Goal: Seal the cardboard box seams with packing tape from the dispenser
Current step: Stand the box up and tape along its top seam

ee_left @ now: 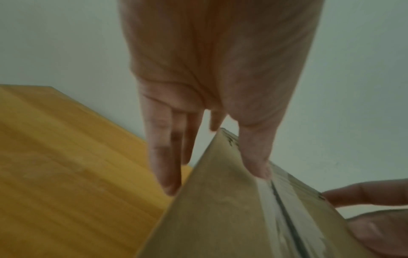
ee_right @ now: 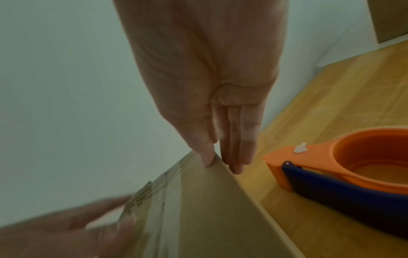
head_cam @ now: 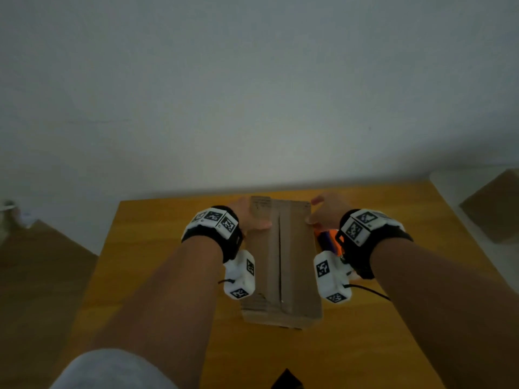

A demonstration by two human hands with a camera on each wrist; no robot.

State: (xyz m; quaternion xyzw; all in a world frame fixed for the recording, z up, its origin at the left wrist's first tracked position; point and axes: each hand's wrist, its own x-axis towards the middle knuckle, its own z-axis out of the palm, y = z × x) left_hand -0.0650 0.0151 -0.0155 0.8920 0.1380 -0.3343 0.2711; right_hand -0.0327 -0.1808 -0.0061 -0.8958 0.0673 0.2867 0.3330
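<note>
A brown cardboard box (head_cam: 280,262) lies lengthwise on the yellow wooden table (head_cam: 168,248), its centre seam (head_cam: 280,262) running away from me with a glossy strip along it. My left hand (head_cam: 250,217) is at the box's far left corner: the thumb (ee_left: 258,162) lies on top and straight fingers (ee_left: 165,165) run down the left side. My right hand (head_cam: 317,211) mirrors it at the far right corner, thumb (ee_right: 205,153) on the top edge, fingers (ee_right: 240,153) straight against the right side. An orange and blue tape dispenser (ee_right: 353,174) lies on the table just right of the box, untouched.
A pale wall stands right behind the table's far edge. Brown cardboard (head_cam: 42,262) lies off the table at the left, and another brown box (head_cam: 494,206) sits at the right. A small dark object (head_cam: 286,380) pokes in at the near edge.
</note>
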